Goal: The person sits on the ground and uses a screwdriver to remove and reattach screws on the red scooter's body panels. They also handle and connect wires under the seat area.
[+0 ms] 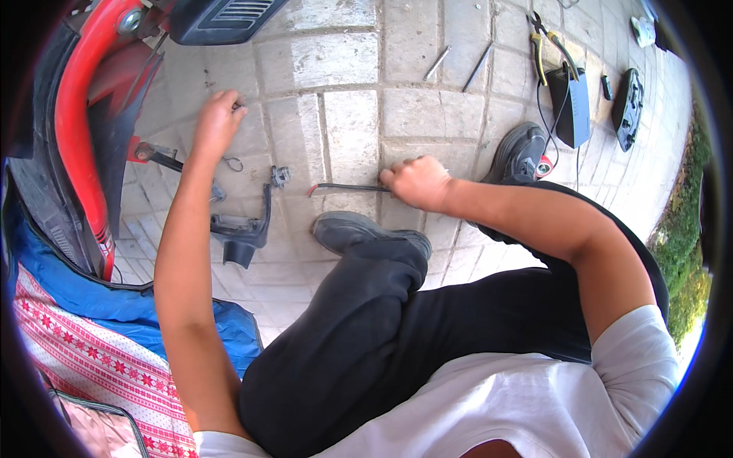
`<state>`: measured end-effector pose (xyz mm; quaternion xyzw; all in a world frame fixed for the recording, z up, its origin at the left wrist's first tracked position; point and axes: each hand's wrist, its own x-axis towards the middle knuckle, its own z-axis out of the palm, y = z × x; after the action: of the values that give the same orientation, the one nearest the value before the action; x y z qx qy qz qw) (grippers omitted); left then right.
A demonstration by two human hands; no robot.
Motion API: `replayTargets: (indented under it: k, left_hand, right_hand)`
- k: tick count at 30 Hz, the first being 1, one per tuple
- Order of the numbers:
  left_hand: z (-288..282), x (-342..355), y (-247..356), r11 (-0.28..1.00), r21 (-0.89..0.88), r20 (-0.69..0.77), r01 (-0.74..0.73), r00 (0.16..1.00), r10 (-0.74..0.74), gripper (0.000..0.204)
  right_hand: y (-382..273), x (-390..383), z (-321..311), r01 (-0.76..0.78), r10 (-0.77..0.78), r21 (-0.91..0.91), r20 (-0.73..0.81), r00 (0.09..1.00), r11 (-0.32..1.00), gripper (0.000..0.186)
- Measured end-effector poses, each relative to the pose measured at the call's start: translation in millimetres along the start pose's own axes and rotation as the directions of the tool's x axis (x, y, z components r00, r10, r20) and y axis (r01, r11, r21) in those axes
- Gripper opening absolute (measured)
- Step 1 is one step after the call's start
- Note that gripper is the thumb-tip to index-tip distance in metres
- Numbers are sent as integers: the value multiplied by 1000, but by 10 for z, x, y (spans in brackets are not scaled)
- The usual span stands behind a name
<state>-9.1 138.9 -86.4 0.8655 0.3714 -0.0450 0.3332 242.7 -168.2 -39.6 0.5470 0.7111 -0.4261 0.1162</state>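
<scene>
My right hand (pixel 418 183) is closed around a dark cable (pixel 351 188), which stretches left from its fingers to a stripped end with a reddish wire. Further left and farther out, my left hand (pixel 217 122) is raised over the paving in a pinch. A small dark item (pixel 237 106) shows at its fingertips, too small to name. Below the left hand lies a thin wire loop (pixel 233 163). Between my two arms a small grey part (pixel 282 176) rests above a black plastic bracket (pixel 243 227) on the ground.
A red-framed vehicle (pixel 72 130) stands at the left, beside blue fabric (pixel 114 305). Two thin metal rods (pixel 437 62) lie far ahead. Yellow-handled pliers (pixel 538 62) rest against a black box (pixel 570 107) with wires; a molded black part (pixel 628 109) lies right. My shoes (pixel 347 230) flank the cable.
</scene>
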Motion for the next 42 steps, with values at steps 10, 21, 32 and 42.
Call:
replayTargets:
  k: [10, 21, 32, 42]
  left_hand:
    - [-463, -1376, -98, 817, -418, -212, 397, 832, -513, 21]
    - [29, -2500, -234, 810, -187, -210, 555, 783, -585, 15]
    - [-91, -2345, 6, 889, 94, -288, 449, 867, -408, 23]
    - [-543, -2155, 3274, 633, -602, -87, 486, 749, -657, 22]
  right_hand:
    - [-71, 35, 90, -208, 204, 99, 51, 978, 973, 20]
    - [495, -236, -644, -247, 250, -40, 185, 950, 968, 27]
    - [873, -150, -1585, 8, 4, -110, 105, 994, 994, 31]
    - [376, 504, -2222, 517, -422, -280, 335, 842, 809, 26]
